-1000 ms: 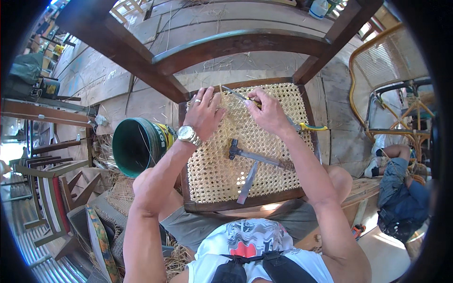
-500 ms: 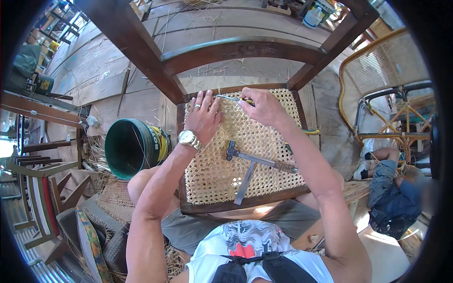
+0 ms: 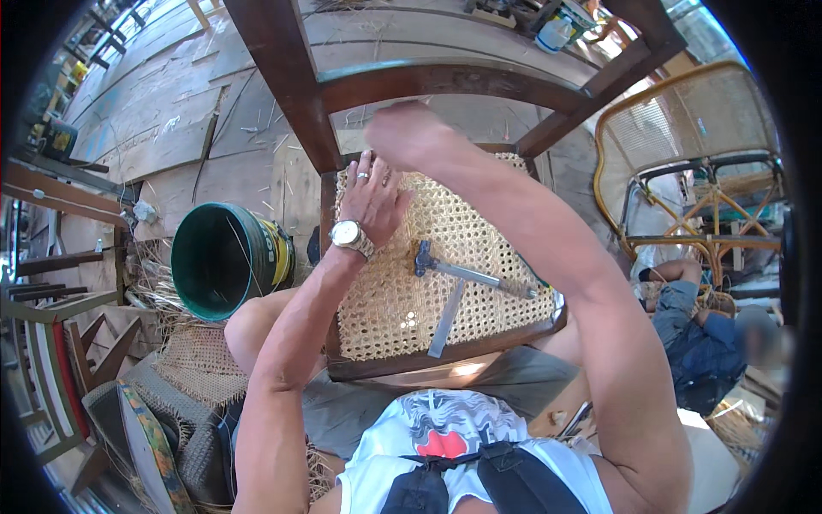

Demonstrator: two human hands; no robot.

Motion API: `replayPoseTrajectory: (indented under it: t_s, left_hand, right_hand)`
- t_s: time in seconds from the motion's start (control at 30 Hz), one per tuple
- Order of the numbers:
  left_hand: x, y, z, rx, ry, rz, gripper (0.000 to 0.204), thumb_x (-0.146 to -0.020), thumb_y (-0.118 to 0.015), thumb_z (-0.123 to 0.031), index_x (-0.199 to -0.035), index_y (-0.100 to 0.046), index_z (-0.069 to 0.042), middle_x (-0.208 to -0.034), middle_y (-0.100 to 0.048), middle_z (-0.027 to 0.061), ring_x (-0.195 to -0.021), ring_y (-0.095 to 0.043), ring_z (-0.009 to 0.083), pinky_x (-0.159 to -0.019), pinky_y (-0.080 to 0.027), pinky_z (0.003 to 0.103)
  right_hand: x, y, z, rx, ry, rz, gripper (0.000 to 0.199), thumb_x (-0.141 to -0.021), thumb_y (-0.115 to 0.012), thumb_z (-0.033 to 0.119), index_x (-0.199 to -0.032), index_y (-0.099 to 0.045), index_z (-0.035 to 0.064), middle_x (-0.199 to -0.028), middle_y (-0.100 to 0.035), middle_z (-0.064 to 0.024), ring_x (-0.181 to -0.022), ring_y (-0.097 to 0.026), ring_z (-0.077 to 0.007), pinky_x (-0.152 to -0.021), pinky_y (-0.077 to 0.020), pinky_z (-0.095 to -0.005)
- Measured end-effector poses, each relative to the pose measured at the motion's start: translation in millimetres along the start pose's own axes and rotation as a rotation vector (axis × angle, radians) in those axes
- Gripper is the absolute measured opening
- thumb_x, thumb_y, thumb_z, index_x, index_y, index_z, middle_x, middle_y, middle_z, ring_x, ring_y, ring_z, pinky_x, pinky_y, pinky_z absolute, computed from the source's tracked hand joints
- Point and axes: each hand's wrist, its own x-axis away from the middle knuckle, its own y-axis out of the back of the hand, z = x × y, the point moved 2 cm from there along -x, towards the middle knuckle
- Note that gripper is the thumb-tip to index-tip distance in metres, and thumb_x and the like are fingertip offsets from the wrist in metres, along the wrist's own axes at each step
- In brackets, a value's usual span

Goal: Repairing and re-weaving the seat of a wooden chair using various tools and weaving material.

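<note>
Cane [image 3: 377, 317] likely flexes but may split; grip the stiff frame [image 3: 385, 367]. Left hand [image 3: 374, 200]: flat, fingers parted, at cane's far left. Right hand [image 3: 409, 135]: blurred, near cane's far edge; hold cannot be told.

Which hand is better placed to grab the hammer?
Probably your right hand: the hammer handle points rightward, while your left hand rests on the cane seat. Blur hides whether the right is empty.

We see the person's bare right hand [image 3: 407, 133] only as a blur and cannot tell what its fingers hold. The right forearm [image 3: 518, 214] hides part of the pale woven cane seat [image 3: 385, 291]; the upper edge cuts off the dark-brown wooden chair frame [image 3: 445, 80].
</note>
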Motion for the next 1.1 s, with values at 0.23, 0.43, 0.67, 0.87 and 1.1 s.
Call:
replayPoseTrajectory:
  t_s: [0.23, 0.43, 0.67, 0.87, 1.1]
  left_hand:
    - [-9, 6, -1, -0.033, -0.002, 0.053, 0.054, -0.093, -0.058, -0.046, -0.136, -0.057, -0.013, -0.146, -0.050, 0.0131, -0.138, -0.041, 0.0392, -0.115, -0.029, 0.056]
    - [-10, -1, -1, -0.023, -0.008, -0.017, 0.055, -0.094, -0.058, -0.046, -0.137, -0.056, -0.011, -0.150, -0.047, 0.0124, -0.137, -0.042, 0.0391, -0.114, -0.031, 0.056]
    - [-7, 1, -2, -0.043, -0.021, -0.016, 0.055, -0.096, -0.056, -0.045, -0.137, -0.055, -0.010, -0.147, -0.050, 0.0125, -0.138, -0.041, 0.0380, -0.116, -0.029, 0.056]
    - [-8, -3, 1, -0.031, -0.021, 0.022, 0.052, -0.097, -0.053, -0.047, -0.135, -0.056, -0.011, -0.149, -0.049, 0.0118, -0.139, -0.040, 0.0398, -0.116, -0.027, 0.057]
    - [-11, -2, -2, 0.011, -0.017, -0.005, 0.052, -0.097, -0.054, -0.045, -0.135, -0.056, -0.010, -0.149, -0.049, 0.0114, -0.138, -0.042, 0.0401, -0.115, -0.029, 0.058]
  right_hand:
    - [27, -20, 0, -0.013, 0.120, -0.490, 0.041, -0.085, -0.071, 0.019, -0.123, -0.062, 0.0052, -0.122, -0.063, -0.0166, -0.111, -0.064, -0.0327, -0.093, -0.0531, -0.0426]
    - [184, -132, 8, -0.475, -0.075, -0.472, 0.045, -0.083, -0.075, 0.026, -0.118, -0.058, 0.0036, -0.115, -0.057, -0.0204, -0.109, -0.057, -0.0394, -0.093, -0.0483, -0.0447]
    - [198, -194, 9, -0.523, -0.092, -0.452, 0.026, -0.093, -0.065, 0.024, -0.103, -0.053, 0.0022, -0.096, -0.058, -0.0153, -0.089, -0.060, -0.0361, -0.079, -0.0488, -0.0480]
    - [197, -83, 6, -0.725, -0.049, -0.865, 0.021, -0.101, -0.055, 0.020, -0.110, -0.055, 0.0012, -0.092, -0.060, -0.0184, -0.074, -0.063, -0.0370, -0.064, -0.0512, -0.0458]
    - [147, -78, -10, -0.394, -0.213, -0.842, 0.035, -0.100, -0.055, 0.017, -0.128, -0.054, -0.0050, -0.099, -0.063, -0.0247, -0.080, -0.068, -0.0423, -0.070, -0.0583, -0.0481]
